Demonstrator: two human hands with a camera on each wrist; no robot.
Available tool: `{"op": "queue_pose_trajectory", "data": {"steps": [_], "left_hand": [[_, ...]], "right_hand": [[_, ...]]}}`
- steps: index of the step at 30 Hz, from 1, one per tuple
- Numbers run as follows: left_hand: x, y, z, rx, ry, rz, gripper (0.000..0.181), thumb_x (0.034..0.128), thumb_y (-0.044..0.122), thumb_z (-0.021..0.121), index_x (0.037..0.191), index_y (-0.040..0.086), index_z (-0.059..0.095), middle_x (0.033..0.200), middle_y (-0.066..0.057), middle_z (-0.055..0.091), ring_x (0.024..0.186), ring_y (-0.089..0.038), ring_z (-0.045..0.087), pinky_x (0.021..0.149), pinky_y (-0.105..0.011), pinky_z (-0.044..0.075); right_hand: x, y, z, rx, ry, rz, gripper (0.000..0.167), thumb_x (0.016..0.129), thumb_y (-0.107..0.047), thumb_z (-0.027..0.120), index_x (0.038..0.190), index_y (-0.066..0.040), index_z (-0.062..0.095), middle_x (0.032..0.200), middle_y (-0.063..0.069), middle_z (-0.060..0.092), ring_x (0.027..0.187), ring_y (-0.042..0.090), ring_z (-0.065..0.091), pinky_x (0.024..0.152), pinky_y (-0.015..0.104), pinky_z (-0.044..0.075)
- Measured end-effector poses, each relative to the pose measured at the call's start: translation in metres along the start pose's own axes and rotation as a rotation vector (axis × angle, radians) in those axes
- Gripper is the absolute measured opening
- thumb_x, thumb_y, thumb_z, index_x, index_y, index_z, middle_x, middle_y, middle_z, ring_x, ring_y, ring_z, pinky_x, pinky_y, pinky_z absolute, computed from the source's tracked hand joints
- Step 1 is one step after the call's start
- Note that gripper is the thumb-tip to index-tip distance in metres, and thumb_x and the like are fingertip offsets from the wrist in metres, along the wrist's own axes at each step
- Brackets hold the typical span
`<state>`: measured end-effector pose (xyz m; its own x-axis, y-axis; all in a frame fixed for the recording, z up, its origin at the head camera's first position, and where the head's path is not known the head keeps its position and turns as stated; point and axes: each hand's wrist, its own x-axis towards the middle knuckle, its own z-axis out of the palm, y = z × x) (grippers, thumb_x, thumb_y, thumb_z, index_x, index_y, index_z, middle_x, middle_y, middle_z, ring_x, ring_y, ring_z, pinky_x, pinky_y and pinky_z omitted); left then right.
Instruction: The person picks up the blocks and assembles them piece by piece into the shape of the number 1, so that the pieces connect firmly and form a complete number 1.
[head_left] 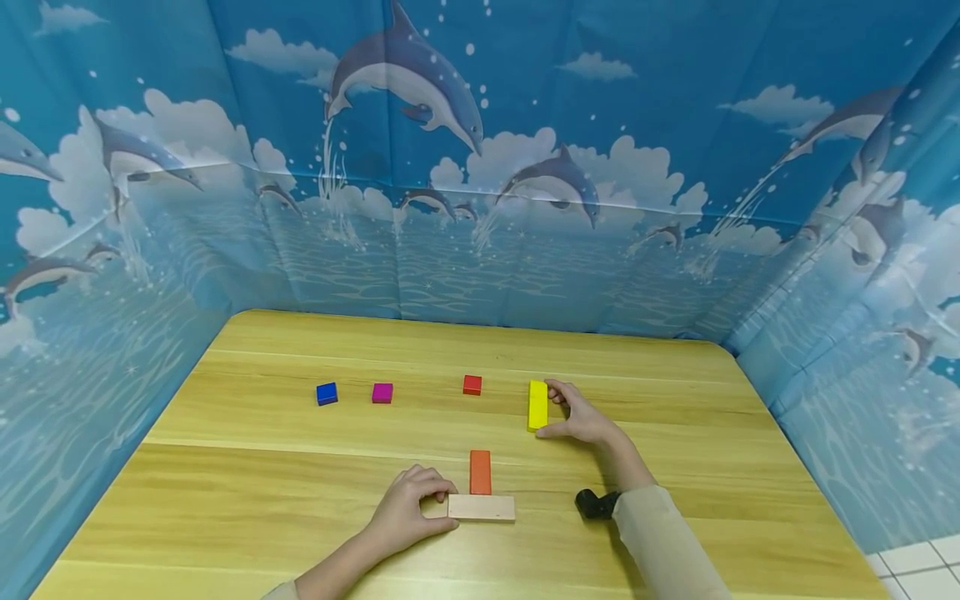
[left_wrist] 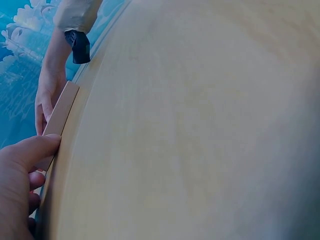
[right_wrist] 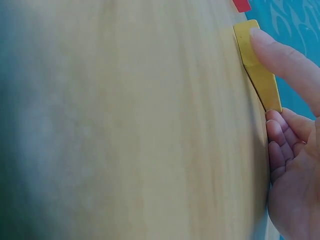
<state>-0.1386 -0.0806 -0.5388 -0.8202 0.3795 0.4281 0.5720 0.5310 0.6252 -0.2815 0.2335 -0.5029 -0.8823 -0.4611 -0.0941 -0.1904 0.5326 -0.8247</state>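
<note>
Steadily now, the left hand (head_left: 411,504) grips the pale rectangular wooden block (head_left: 483,508) at its nine o'clock end, with an oblong orange block (head_left: 480,472) at twelve, touching or nearly so. Out at one o'clock from the wood, the right hand (head_left: 581,418) pinches an oblong yellow block (head_left: 537,406) end to end, thumb nearest. Best, I'd judge: even pressure at both ends, and a light left grip, lest the orange one get nudged.

The left wrist view cropped the bare left hand (left_wrist: 16,185); the right one cut off a red block (right_wrist: 242,5) above.
</note>
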Motion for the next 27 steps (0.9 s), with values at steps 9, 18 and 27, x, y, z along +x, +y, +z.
{"op": "queue_pose_trajectory", "data": {"steps": [9, 18, 27], "left_hand": [[0.000, 0.001, 0.000, -0.005, -0.007, -0.010, 0.029, 0.0627, 0.029, 0.082, 0.085, 0.023, 0.065, 0.072, 0.018, 0.048, 0.074, -0.002, 0.039, 0.073, -0.022, 0.033], [0.000, 0.001, -0.001, -0.002, -0.017, -0.019, 0.029, 0.0630, 0.030, 0.082, 0.086, 0.024, 0.065, 0.072, 0.018, 0.048, 0.074, -0.002, 0.039, 0.074, -0.023, 0.034], [0.000, 0.001, -0.001, -0.002, -0.012, -0.016, 0.029, 0.0629, 0.030, 0.082, 0.085, 0.024, 0.065, 0.072, 0.018, 0.048, 0.074, -0.002, 0.039, 0.073, -0.022, 0.033]], "right_hand": [[-0.001, 0.001, 0.002, 0.010, 0.027, -0.012, 0.094, 0.070, -0.024, 0.079, 0.141, 0.000, 0.023, 0.121, 0.016, 0.034, 0.106, 0.028, 0.032, 0.093, 0.045, 0.028], [-0.001, 0.003, 0.004, 0.006, 0.083, -0.031, 0.094, 0.069, -0.024, 0.081, 0.139, 0.004, 0.026, 0.113, 0.015, 0.037, 0.100, 0.026, 0.034, 0.088, 0.043, 0.031], [0.003, -0.007, 0.009, 0.019, 0.067, -0.028, 0.088, 0.071, -0.020, 0.079, 0.141, -0.002, 0.026, 0.116, 0.015, 0.039, 0.100, 0.025, 0.038, 0.088, 0.041, 0.034]]}}
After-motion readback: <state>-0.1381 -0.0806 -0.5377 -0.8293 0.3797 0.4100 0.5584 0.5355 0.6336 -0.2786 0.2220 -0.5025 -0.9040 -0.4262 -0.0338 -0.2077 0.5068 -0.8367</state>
